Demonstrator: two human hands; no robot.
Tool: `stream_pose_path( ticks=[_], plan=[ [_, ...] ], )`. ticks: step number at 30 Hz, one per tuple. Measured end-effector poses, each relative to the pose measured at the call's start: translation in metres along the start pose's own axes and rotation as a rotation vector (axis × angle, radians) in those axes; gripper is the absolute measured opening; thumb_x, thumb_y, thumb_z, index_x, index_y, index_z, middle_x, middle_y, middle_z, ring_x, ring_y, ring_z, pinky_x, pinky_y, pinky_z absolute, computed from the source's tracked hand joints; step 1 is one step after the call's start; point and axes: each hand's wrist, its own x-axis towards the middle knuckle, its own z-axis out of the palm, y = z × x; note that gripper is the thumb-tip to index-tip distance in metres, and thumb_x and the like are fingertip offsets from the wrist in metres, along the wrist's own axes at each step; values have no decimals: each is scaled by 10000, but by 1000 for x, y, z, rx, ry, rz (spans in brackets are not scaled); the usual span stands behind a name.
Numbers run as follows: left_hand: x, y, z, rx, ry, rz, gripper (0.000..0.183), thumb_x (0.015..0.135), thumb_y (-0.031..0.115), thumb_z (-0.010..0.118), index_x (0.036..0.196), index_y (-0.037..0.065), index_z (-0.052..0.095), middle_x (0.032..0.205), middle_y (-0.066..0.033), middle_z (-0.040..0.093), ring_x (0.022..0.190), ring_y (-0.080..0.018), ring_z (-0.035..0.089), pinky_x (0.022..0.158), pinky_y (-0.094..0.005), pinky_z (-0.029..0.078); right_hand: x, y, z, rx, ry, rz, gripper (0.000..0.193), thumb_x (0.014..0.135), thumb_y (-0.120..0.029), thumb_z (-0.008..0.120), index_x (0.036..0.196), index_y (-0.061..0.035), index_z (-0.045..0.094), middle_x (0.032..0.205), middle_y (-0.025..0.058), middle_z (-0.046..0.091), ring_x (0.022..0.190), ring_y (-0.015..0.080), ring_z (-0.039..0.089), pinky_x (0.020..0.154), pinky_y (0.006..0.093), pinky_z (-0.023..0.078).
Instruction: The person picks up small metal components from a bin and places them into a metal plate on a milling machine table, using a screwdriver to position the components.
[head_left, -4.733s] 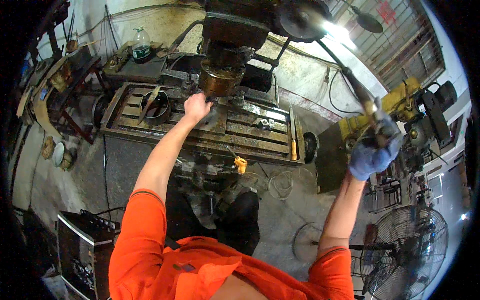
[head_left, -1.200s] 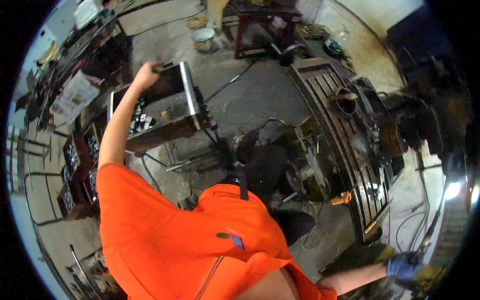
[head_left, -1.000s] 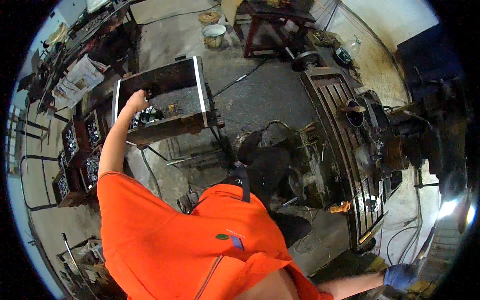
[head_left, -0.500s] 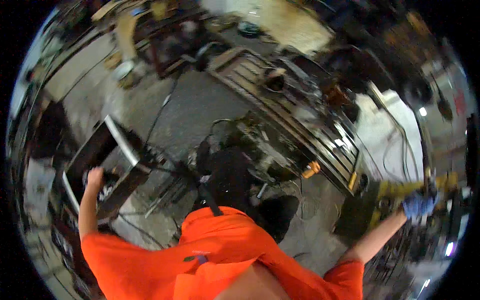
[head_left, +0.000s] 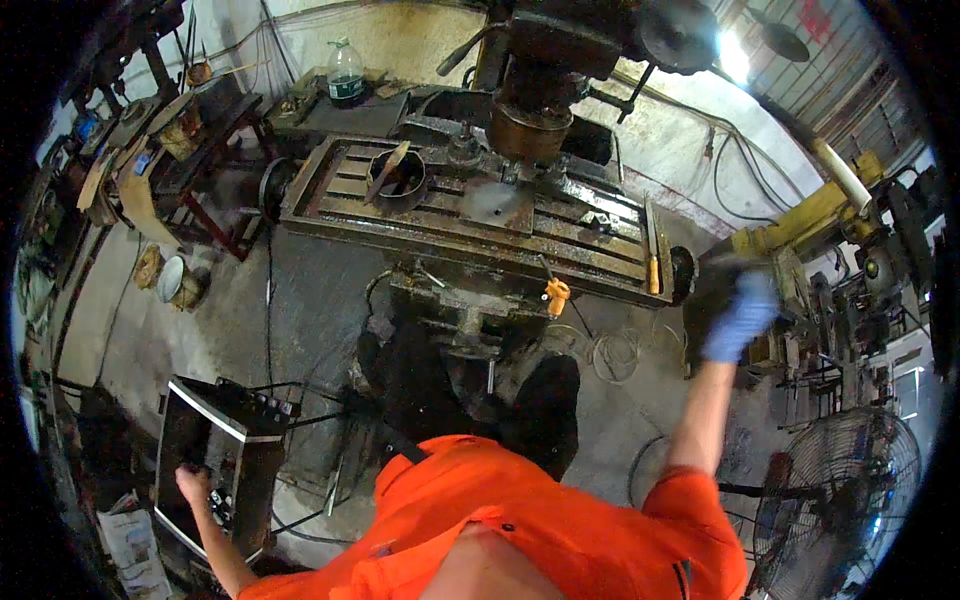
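Grey floor [head_left: 320,290] of a workshop lies between a machine ahead of the person and an open box at the person's left. Small metal parts [head_left: 222,508] are inside the box [head_left: 258,480], grouped toward its right wall; they are too small for the axis of any single part to be read. The left hand [head_left: 193,484] is over the box interior. Governing relation: the parts lie just to the right of this grip and slightly nearer the body — the left hand is by far the nearer one. The long axis of the box runs from the body outward. Something dark shows at the left fingertips; whether the fingers are clamped on it or apart cannot be told.

The right hand [head_left: 743,315], in a blue glove, is well apart from the box, out past the right end of the counter [head_left: 400,234]. Motion blur hides its fingers — grip state cannot be told.

On the slotted counter, a pot [head_left: 408,188] with a stick [head_left: 388,172] across it stands left of the machine head [head_left: 530,130]. Small metal pieces [head_left: 600,221] lie to the right of the head.
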Motion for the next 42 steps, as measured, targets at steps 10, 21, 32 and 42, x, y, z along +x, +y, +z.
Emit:
stream_pose_path(
  ticks=[10,21,32,42],
  plan=[
    [115,121,-59,-1342,-65,-219,122,804,148,590,881,60,556,822,-17,563,666,-101,501,549,-224,404,-220,-15,222,618,-770,1228,269,711,-282,710,813,-48,629,681,-5,567,615,97,516,576,264,429],
    [128,216,-22,-1725,-335,-171,98,815,160,560,888,96,550,845,-30,589,743,-149,540,688,-313,441,-75,-86,101,262,-844,487,528,690,-416,664,980,15,568,807,185,630,769,301,617,717,360,475],
    [84,339,14,-1757,-547,-107,169,791,113,560,948,48,556,838,-35,572,735,-143,529,658,-293,424,-11,-124,193,-88,-1098,347,368,705,-344,526,897,-56,650,919,172,630,869,329,604,750,385,478],
    [-19,522,61,-1425,-992,68,163,790,89,556,919,-10,557,709,-14,528,525,-74,424,452,-233,311,-55,-136,64,325,-1487,6,506,713,-525,586,731,-20,624,672,229,561,625,385,551,556,417,428]
  ],
)
